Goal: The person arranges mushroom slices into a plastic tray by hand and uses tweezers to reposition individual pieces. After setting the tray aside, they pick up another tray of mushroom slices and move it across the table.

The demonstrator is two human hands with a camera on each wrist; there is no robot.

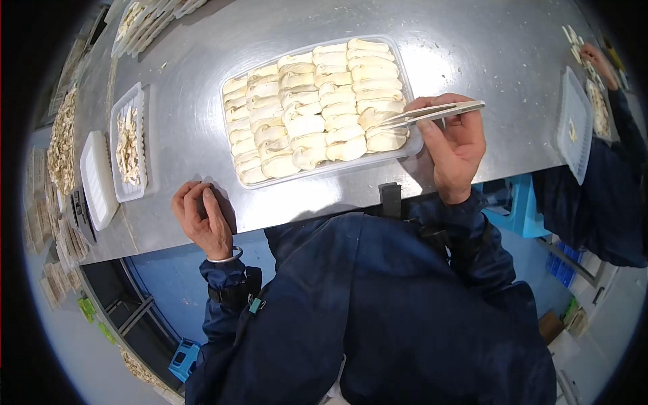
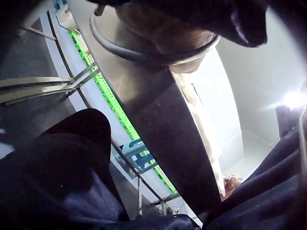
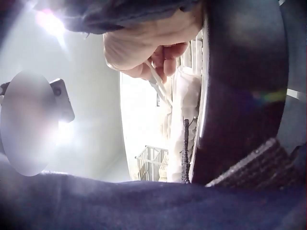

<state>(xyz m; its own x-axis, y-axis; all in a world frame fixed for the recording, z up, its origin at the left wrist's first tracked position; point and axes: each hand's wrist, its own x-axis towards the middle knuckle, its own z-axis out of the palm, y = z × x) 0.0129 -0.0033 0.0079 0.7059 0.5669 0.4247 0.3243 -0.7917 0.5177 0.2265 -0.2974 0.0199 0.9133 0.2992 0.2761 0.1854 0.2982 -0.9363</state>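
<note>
In the head view, my right hand (image 1: pixel 456 145) grips a pair of tweezers (image 1: pixel 442 111) between thumb and fingers. Their tips reach over the cream-coloured slices (image 1: pixel 304 108), perhaps mushroom, at the right side of a clear plastic tray (image 1: pixel 324 168). Overlapping rows of these slices fill the tray. The right wrist view also shows the tweezers (image 3: pixel 157 79) in the fingers, pointing down at the slices. My left hand (image 1: pixel 204 219) rests at the table's front edge, left of the tray, fingers loosely curled around nothing. The left wrist view shows mostly the bracelet (image 2: pixel 153 58) on that wrist.
On the left of the metal table (image 1: pixel 182 121) stand a white tray of small pieces (image 1: pixel 128 148) and a white tray (image 1: pixel 99 181). Stacked trays (image 1: pixel 145 27) are at the far left. Another person's hand (image 1: pixel 599 64) works at the right, near a white tray (image 1: pixel 574 128).
</note>
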